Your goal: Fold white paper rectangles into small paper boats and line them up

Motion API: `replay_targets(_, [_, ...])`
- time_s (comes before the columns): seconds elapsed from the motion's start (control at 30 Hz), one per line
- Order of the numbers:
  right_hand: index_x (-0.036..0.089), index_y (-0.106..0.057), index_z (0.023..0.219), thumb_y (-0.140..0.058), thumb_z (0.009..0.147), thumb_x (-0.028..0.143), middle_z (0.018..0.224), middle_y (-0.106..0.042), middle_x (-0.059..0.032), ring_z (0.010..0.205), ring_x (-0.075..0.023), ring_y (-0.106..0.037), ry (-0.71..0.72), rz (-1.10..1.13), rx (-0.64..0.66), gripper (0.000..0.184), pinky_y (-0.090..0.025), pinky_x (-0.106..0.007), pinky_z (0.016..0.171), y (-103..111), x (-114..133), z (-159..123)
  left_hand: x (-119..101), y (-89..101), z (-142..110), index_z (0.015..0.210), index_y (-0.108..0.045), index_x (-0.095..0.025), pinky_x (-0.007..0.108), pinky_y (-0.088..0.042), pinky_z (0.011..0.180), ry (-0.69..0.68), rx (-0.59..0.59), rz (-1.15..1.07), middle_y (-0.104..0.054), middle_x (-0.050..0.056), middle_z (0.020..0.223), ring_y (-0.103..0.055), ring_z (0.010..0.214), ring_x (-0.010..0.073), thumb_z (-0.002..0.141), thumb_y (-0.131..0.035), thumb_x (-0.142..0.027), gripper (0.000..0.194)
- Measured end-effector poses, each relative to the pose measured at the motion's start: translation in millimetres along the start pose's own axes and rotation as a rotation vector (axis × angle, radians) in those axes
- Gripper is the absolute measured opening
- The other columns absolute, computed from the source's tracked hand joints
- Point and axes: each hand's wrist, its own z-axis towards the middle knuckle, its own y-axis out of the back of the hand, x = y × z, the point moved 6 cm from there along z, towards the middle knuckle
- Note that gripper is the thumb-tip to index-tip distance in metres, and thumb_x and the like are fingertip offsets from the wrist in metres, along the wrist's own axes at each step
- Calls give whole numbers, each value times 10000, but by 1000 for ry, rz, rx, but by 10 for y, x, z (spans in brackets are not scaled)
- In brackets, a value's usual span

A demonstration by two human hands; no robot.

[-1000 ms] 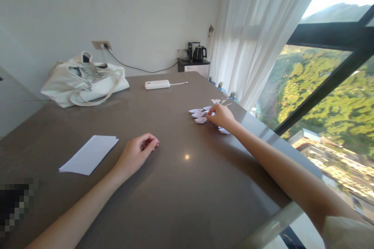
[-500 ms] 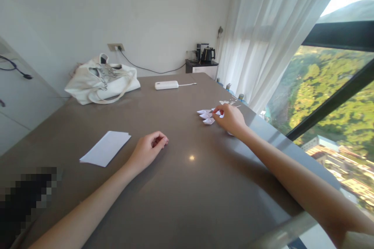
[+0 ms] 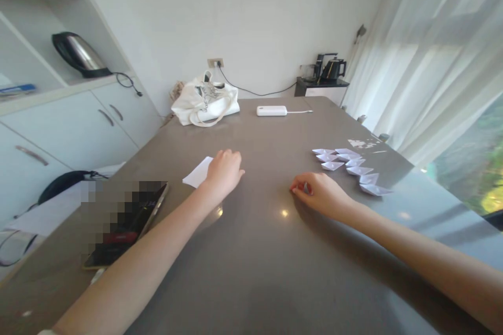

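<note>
My left hand [image 3: 225, 170], back up, hovers over or rests on the right side of a stack of white paper sheets [image 3: 196, 171]. Its thumb stands out from bent fingers, and nothing shows in it; the paper's right part is hidden beneath. Above the middle of the table my right hand [image 3: 320, 191] is curled, thumb and index finger meeting in a loop, with nothing visible between them. Several small folded white paper boats [image 3: 332, 166] sit in slanting rows just beyond and to the right of it.
On the grey table [image 3: 251, 272], a phone [image 3: 137, 220] lies near my left forearm. Farther back are a white handbag [image 3: 208, 102] and a white power bank [image 3: 271, 111] with a short cable. White paper scraps [image 3: 363, 143] lie by the right edge, near the curtain [image 3: 412, 52].
My view has turned left. My right hand has drawn back from the paper boats, which now show fully. The left hand has moved onto the paper stack, its thumb now apart from the fingers.
</note>
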Motion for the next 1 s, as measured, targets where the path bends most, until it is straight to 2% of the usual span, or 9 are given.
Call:
replay_targets(0.07, [211, -693, 796, -529, 770, 205, 684, -661, -12, 594, -138, -562, 22, 13, -7, 167, -351, -231, 559, -75, 93, 29, 258, 48, 26, 793, -648, -141, 367, -454, 704, 162, 162, 112, -660, 179, 858, -620, 866, 346, 685, -702, -396, 282])
replay_targets(0.17, [203, -680, 864, -524, 782, 198, 711, -657, -13, 610, -133, -561, 63, 42, -30, 176, -355, -224, 571, -148, 224, 71, 524, 85, 22, 927, -657, -154, 320, -467, 676, 303, 334, 149, -676, 177, 981, -643, 883, 319, 646, -722, -432, 401])
replay_targets(0.23, [201, -668, 903, -521, 790, 194, 721, -647, -9, 616, -128, -554, 83, 64, -41, 186, -358, -221, 581, -190, 277, 89, 612, 70, 12, 1011, -645, -164, 285, -469, 684, 326, 427, 171, -671, 161, 1058, -649, 895, 279, 641, -722, -407, 449])
replay_targets(0.3, [198, -662, 923, -523, 793, 194, 729, -631, -8, 622, -126, -545, 101, 80, -60, 191, -360, -221, 586, -224, 293, 93, 645, 54, 13, 1035, -644, -160, 270, -470, 693, 300, 471, 180, -672, 154, 1078, -655, 885, 254, 654, -706, -389, 449])
replay_targets(0.5, [196, -660, 942, -513, 806, 187, 750, -596, -10, 623, -120, -526, 139, 141, -80, 200, -377, -228, 601, -275, 249, 54, 720, 16, 28, 940, -681, -128, 288, -474, 671, 267, 471, 170, -699, 171, 977, -669, 821, 253, 722, -613, -367, 331])
replay_targets(0.7, [199, -657, 951, -513, 808, 174, 773, -596, -10, 631, -119, -534, 147, 147, -83, 205, -386, -231, 612, -264, 262, 38, 783, -28, 46, 974, -667, -137, 275, -476, 655, 253, 468, 160, -694, 159, 1014, -671, 825, 243, 706, -611, -366, 357])
replay_targets(0.83, [202, -656, 953, -510, 812, 173, 770, -596, -12, 650, -126, -544, 153, 140, -87, 205, -383, -231, 607, -272, 258, 44, 807, -43, 70, 1006, -660, -107, 289, -477, 675, 254, 441, 174, -685, 187, 1028, -665, 866, 268, 723, -566, -342, 379])
replay_targets(1.0, [205, -650, 951, -510, 813, 174, 777, -597, -12, 660, -128, -548, 157, 140, -94, 199, -384, -230, 612, -283, 228, 45, 839, -26, 93, 1040, -661, -138, 283, -473, 689, 256, 407, 153, -693, 160, 1020, -663, 874, 257, 761, -506, -415, 423])
